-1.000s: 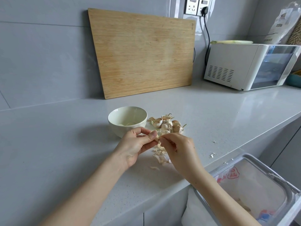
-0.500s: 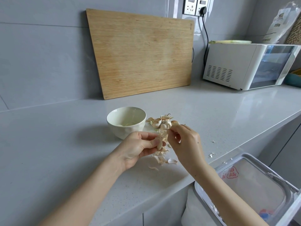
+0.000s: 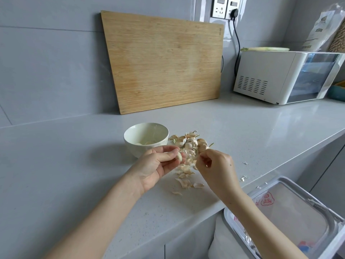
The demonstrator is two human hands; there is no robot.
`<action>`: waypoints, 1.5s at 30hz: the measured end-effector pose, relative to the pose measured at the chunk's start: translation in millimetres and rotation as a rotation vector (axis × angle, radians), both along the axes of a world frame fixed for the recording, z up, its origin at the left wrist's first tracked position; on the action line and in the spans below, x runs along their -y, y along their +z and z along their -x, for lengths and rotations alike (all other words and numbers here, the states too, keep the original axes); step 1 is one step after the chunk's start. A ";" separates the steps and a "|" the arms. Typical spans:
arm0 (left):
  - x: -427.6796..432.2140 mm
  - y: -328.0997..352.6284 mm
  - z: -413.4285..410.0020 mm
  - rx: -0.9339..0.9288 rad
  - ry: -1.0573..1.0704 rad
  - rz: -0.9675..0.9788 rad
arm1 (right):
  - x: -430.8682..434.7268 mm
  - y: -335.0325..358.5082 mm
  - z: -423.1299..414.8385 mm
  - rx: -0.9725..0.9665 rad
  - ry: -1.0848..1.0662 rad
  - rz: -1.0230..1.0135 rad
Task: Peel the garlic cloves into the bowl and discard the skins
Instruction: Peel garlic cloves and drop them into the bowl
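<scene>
My left hand (image 3: 157, 165) pinches a pale peeled garlic clove (image 3: 179, 156) between thumb and fingers, just in front of the white bowl (image 3: 128, 137). Peeled cloves lie at the bottom of that bowl. My right hand (image 3: 214, 166) is a little to the right with its fingers curled; a thin skin (image 3: 190, 154) hangs between the two hands, and I cannot tell whether the right fingers still pinch it. A heap of unpeeled cloves (image 3: 189, 142) lies right of the bowl. Loose skins (image 3: 185, 181) are scattered on the counter below my hands.
A lined bin (image 3: 291, 212) stands open below the counter's front edge at the lower right. A wooden cutting board (image 3: 164, 60) leans on the back wall. A white oven (image 3: 285, 75) sits at the far right. Small skin flakes (image 3: 244, 177) lie near the counter edge.
The hands have drawn apart. The skin has come off the clove, which now shows bare and pale in my left fingers. More skins lie on the counter below.
</scene>
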State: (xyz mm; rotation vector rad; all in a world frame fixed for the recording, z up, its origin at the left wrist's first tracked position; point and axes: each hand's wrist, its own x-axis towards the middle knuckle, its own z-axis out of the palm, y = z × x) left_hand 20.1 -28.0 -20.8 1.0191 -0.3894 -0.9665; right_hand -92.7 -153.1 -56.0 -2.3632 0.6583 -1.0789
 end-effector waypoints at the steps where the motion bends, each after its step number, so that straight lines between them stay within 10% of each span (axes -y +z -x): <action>1: 0.0 0.0 0.2 0.008 0.009 -0.009 | -0.5 1.2 0.1 0.000 -0.011 -0.003; 28: 2.0 -11.5 4.9 0.536 -0.026 -0.071 | -20.1 25.7 -2.5 0.047 0.217 -0.174; 45: 0.5 -3.3 0.9 0.110 -0.141 0.040 | 5.6 13.0 6.2 0.069 0.043 -0.363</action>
